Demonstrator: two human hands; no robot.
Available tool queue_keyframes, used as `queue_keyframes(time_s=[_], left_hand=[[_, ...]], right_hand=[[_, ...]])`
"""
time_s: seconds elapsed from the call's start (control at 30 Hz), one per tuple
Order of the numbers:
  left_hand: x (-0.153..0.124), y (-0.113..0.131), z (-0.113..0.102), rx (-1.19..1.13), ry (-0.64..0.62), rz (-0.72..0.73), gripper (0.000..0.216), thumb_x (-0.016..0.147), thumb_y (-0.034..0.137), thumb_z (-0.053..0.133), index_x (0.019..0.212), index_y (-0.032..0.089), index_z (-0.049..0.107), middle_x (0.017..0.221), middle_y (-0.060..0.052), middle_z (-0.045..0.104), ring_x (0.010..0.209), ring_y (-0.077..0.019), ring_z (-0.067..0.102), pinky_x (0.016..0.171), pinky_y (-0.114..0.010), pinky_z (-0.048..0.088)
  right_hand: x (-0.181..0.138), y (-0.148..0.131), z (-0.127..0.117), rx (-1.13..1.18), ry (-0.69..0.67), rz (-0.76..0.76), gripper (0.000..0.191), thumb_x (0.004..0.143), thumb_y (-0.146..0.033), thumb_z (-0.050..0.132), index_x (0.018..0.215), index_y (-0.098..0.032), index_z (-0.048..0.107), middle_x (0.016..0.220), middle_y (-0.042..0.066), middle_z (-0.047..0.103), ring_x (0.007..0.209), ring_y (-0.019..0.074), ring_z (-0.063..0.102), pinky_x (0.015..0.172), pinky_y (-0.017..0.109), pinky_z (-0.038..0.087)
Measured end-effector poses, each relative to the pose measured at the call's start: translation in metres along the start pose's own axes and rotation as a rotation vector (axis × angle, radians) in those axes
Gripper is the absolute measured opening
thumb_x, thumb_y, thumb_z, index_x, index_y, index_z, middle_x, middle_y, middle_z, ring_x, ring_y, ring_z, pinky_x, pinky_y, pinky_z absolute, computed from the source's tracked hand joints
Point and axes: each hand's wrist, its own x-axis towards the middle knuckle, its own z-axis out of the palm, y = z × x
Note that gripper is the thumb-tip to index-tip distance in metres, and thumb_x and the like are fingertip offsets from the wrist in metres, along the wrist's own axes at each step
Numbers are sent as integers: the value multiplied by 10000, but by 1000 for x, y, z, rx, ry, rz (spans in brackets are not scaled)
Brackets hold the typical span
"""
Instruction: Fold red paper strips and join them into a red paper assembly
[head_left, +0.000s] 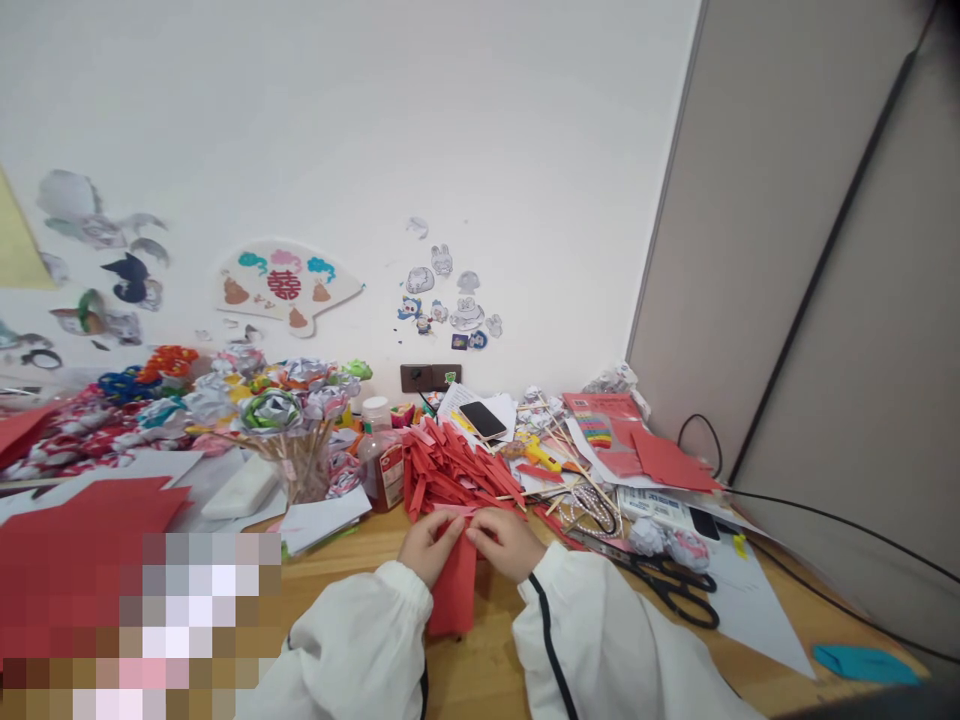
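A piece of red paper [453,592] hangs between my two hands near the front middle of the table, its upper edge showing a paler, pinkish strip. My left hand [429,545] pinches the upper left of the paper between thumb and fingers. On the upper right, my right hand [504,542] pinches the same paper, with its thumb close to the left one. Just beyond my hands lies a heap of folded red paper strips [457,468]. Some fingertips are hidden behind the paper.
Black-handled scissors [679,590] lie right of my right sleeve. A bottle [384,465] and a holder of paper flowers on sticks [304,470] stand to the left. Behind the heap rests a phone [482,420]; a yellow glue gun [541,455] lies beside it. Red sheets [82,540] cover the left side.
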Motion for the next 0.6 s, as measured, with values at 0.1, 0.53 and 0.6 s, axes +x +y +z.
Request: queue_keyframes(time_s=[0.1,0.53,0.6], left_hand=[[1,-3,1,-100,33,-55,231,610,361,500,550,141,537,513,14,535,545,-122,491,535,-217,381],[0,-7,-2,-239,-42,-208,216,572,327,544,468,161,455,348,66,439,337,-77,418,362,-185,304],[3,-10,-3,-351,28,-300,233,556,382,549,512,170,461,313,83,406,292,-81,404,329,-190,293]], right_hand=[[0,4,-1,-16,10,36,171,769,-233,370,645,-169,468,614,-15,481,585,96,432,539,194,314],[2,-6,-24,-104,279,38,141,766,-239,388,754,-179,515,773,43,520,778,158,440,708,289,318],[1,-8,-25,-94,284,42,172,773,-244,370,823,-192,526,750,40,544,717,150,466,673,276,334]])
